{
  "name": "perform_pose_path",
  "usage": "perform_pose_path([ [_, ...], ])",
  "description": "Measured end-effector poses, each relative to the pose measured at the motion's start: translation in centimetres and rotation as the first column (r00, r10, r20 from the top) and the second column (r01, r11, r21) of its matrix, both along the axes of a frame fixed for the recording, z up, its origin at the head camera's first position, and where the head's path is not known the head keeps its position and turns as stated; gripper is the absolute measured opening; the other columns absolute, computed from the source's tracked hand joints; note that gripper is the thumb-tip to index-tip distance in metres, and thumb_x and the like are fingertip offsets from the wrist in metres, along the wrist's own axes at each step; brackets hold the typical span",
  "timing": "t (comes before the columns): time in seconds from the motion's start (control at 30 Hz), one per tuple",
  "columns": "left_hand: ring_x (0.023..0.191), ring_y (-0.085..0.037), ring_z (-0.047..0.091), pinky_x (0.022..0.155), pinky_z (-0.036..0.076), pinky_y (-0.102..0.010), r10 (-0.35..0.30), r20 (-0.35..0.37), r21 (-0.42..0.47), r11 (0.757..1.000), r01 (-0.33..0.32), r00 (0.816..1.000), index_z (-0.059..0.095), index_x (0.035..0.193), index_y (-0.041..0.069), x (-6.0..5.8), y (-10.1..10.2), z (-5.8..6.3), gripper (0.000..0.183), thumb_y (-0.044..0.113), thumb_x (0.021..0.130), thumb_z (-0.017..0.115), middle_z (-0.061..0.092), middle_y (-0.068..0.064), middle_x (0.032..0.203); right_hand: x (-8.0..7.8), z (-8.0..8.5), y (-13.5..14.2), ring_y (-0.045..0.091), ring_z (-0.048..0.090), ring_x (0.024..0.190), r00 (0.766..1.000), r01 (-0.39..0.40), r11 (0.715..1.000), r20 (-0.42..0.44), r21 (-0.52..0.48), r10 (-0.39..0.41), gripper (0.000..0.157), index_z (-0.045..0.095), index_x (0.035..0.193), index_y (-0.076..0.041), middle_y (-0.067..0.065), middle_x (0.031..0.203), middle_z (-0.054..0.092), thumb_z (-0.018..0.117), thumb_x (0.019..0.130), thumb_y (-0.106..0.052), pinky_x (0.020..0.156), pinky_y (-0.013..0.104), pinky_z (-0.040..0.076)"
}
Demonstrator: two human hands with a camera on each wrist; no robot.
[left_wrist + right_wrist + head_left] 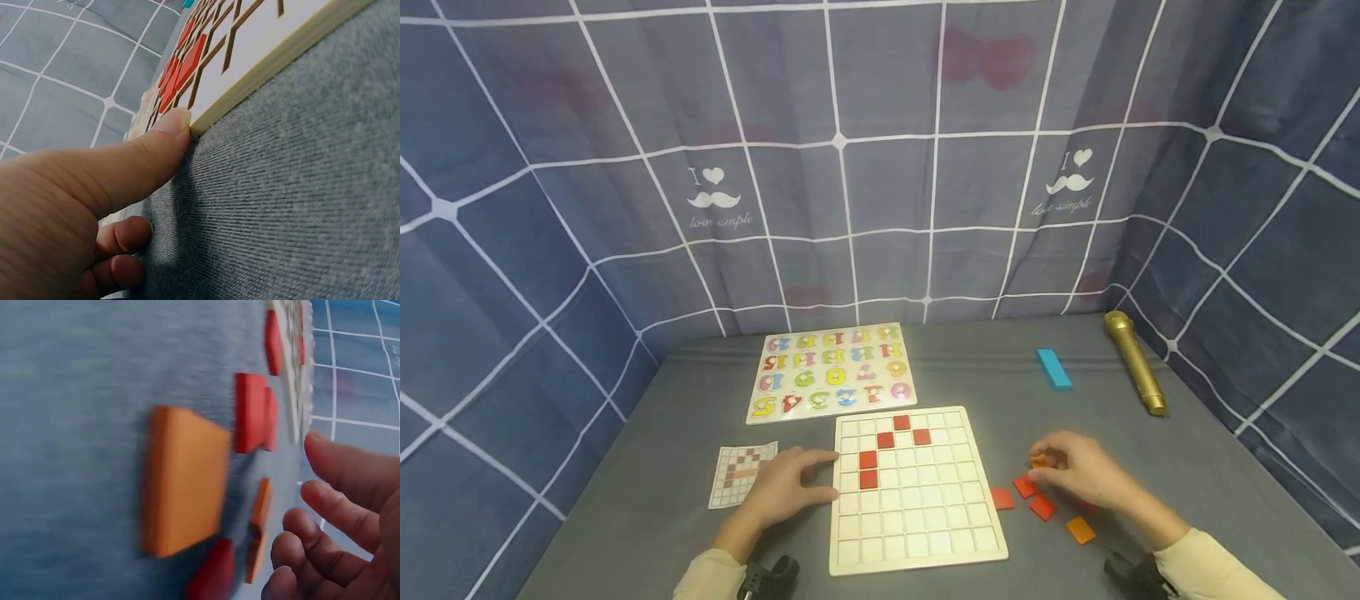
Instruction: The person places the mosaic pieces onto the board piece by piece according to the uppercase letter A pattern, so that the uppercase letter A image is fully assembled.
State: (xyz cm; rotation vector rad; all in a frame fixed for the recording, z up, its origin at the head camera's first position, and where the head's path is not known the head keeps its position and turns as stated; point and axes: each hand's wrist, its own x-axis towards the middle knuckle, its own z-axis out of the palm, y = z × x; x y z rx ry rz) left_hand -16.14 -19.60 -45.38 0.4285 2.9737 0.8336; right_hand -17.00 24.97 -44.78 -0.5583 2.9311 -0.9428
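Note:
A wooden grid board (917, 517) lies flat on the grey cloth, with several red square tiles (868, 479) set in its upper left cells. My left hand (782, 492) touches the board's left edge with thumb and index finger. In the left wrist view, the thumb (150, 147) rests against the board's edge. To the board's right, my right hand (1082, 471) hovers over loose tiles, close to an orange tile (1038, 460). The right wrist view shows its thumb and index finger apart, nothing between them. Loose red tiles (1042, 507) and another orange tile (1081, 531) lie below that hand.
A printed pattern card (724, 492) lies left of the left hand. Behind the grid board is a number puzzle board (820, 375). A blue block (1054, 369) and a gold cylinder (1137, 364) lie at the back right. Checked curtain (880, 192) encloses the table's back and sides.

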Motion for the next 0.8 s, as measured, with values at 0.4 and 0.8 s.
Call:
perform_pose_path([
  [0.4, 0.071, -0.004, 0.040, 0.066, 0.032, -0.026, 0.009, -0.020, 0.008, 1.000, -0.009, 1.000, 0.070, 0.120, 0.024, 0.1, 0.1, 0.0, 0.053, 0.044, 0.072, 0.083, 0.052, 0.007, 0.078, 1.3, -1.9, -1.1, 0.028, 0.045, 0.111, 0.958, -0.138, 0.973, -0.225, 0.185, 0.179, 0.044, 0.070, 0.103, -0.031, 0.002, 0.117, 0.057, 0.078, 0.069, -0.058, 0.080, 0.044, 0.032],
  [0.8, 0.071, -0.005, 0.040, 0.067, 0.031, -0.028, 0.029, -0.006, -0.002, 1.000, -0.029, 1.000, 0.070, 0.120, 0.025, 0.2, 0.1, 0.0, 0.053, 0.044, 0.072, 0.083, 0.051, 0.007, 0.078, 1.7, -1.9, -1.8, 0.032, 0.045, 0.117, 0.970, -0.144, 0.978, -0.173, 0.148, 0.169, 0.026, 0.062, 0.087, -0.040, 0.002, 0.119, 0.058, 0.081, 0.071, -0.048, 0.084, 0.048, 0.030],
])
